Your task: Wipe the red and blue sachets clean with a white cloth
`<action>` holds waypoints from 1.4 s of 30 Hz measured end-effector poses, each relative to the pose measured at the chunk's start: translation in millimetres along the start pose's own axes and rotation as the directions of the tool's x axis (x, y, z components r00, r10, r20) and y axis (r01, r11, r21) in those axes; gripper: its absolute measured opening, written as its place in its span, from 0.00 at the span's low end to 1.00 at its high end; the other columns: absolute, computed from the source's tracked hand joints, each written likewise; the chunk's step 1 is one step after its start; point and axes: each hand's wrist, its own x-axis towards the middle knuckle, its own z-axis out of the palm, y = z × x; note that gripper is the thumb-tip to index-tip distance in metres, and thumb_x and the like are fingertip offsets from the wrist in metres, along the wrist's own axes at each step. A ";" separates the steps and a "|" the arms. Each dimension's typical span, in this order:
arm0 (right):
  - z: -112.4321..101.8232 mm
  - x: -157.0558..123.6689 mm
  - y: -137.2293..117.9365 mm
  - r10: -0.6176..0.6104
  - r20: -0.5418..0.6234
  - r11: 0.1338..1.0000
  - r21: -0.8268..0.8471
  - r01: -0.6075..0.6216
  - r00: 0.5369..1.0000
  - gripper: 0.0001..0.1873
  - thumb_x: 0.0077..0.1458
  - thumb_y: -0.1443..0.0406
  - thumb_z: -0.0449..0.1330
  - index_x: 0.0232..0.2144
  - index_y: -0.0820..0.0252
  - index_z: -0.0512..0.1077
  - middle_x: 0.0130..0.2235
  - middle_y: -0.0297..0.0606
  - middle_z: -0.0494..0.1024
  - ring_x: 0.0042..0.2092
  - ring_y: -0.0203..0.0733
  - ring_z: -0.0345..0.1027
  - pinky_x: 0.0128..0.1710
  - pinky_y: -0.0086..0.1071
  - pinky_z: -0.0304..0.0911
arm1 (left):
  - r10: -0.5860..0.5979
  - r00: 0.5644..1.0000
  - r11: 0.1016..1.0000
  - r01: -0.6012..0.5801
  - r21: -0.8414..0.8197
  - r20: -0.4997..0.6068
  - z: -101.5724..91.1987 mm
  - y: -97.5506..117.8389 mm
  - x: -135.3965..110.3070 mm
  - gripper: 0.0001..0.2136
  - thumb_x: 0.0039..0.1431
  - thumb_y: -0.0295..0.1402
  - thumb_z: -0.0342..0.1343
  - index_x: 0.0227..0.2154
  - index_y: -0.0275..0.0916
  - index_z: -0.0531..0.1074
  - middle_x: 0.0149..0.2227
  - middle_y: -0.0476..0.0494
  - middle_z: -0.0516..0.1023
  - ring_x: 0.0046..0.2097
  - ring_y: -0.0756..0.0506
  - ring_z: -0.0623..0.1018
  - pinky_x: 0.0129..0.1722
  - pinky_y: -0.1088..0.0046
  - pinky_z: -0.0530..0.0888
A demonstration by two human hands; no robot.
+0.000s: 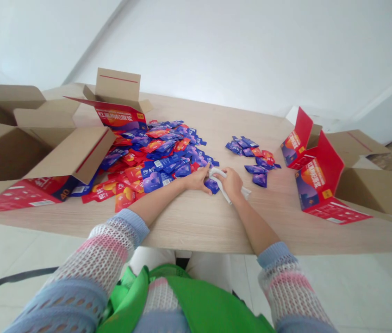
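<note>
A wood table [189,226] holds card boxes [8,152] at the left; a big pile of blue and red packets [157,157] fills the middle; the right hand [231,182] grips a white strip [228,190]; the left hand [198,179] lies half open just beside it, on the packets.

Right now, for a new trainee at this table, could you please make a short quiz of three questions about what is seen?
1. True or false: the small pile of packets lies to the right of the big pile of packets.
2. What does the right hand hold? A) a white strip B) a pair of scissors C) a cup
3. What open containers stand at both ends of the table?

Key: 1 true; 2 A; 3 cardboard boxes
</note>
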 end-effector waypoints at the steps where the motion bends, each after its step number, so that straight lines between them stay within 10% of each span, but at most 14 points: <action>1: -0.6 3.2 3.9 0.031 -0.001 0.999 -0.021 -0.031 1.000 0.19 0.54 0.49 0.57 0.36 0.57 0.72 0.38 0.41 0.76 0.41 0.47 0.68 0.38 0.34 0.58 | 0.003 1.000 1.000 -0.003 0.005 0.012 -0.6 1.9 -0.3 0.61 0.28 0.47 0.71 0.65 0.31 0.44 0.56 0.30 0.68 0.62 0.31 0.59 0.61 0.55 0.54; 8: -16.2 7.8 23.5 0.156 -0.080 0.986 -0.051 -0.161 0.984 0.16 0.52 0.54 0.60 0.38 0.59 0.70 0.41 0.44 0.76 0.43 0.49 0.68 0.39 0.35 0.58 | 0.013 0.999 1.000 -0.013 0.024 0.034 -1.7 15.8 -3.7 0.55 0.32 0.46 0.70 0.64 0.34 0.50 0.60 0.30 0.63 0.65 0.34 0.55 0.63 0.56 0.47; 14: -32.9 -13.4 2.3 0.067 -0.195 0.988 0.152 -0.037 0.979 0.14 0.51 0.56 0.61 0.38 0.57 0.67 0.38 0.39 0.76 0.40 0.45 0.69 0.38 0.33 0.59 | -0.022 1.000 0.999 0.022 -0.031 -0.007 0.3 16.4 -5.7 0.62 0.28 0.43 0.72 0.65 0.33 0.43 0.59 0.27 0.63 0.64 0.34 0.58 0.62 0.56 0.51; 20: -17.7 -30.6 -20.6 -0.107 0.101 0.964 0.253 0.079 0.989 0.13 0.47 0.59 0.65 0.34 0.53 0.66 0.36 0.32 0.77 0.37 0.41 0.70 0.34 0.30 0.57 | -0.018 0.999 0.990 0.012 -0.142 -0.039 2.5 12.3 -5.9 0.70 0.24 0.42 0.73 0.66 0.33 0.30 0.54 0.31 0.69 0.58 0.34 0.66 0.60 0.54 0.56; 34: -3.5 4.1 12.4 0.051 -0.070 0.999 -0.013 -0.052 0.996 0.10 0.56 0.62 0.57 0.42 0.56 0.66 0.43 0.41 0.71 0.46 0.45 0.64 0.40 0.34 0.57 | 0.017 0.999 0.992 -0.012 -0.127 0.037 -2.2 12.5 -4.2 0.57 0.41 0.32 0.64 0.65 0.34 0.25 0.62 0.29 0.60 0.66 0.41 0.53 0.64 0.55 0.43; 39: -2.3 3.8 11.5 0.057 -0.101 0.997 -0.038 -0.062 0.993 0.11 0.57 0.61 0.57 0.42 0.56 0.66 0.43 0.41 0.72 0.46 0.45 0.64 0.40 0.34 0.57 | -0.136 0.991 0.913 0.117 -0.392 -0.020 3.7 24.3 -5.6 0.52 0.45 0.31 0.57 0.64 0.45 0.23 0.65 0.30 0.50 0.59 0.40 0.66 0.58 0.53 0.60; 42: -3.3 5.8 15.4 0.074 -0.117 0.996 -0.045 -0.080 0.990 0.11 0.56 0.61 0.59 0.41 0.56 0.66 0.43 0.40 0.73 0.45 0.46 0.66 0.39 0.34 0.57 | -0.289 0.938 0.936 0.235 -0.264 -0.190 20.9 30.4 -6.4 0.51 0.41 0.38 0.64 0.64 0.39 0.38 0.65 0.28 0.42 0.57 0.36 0.68 0.59 0.55 0.60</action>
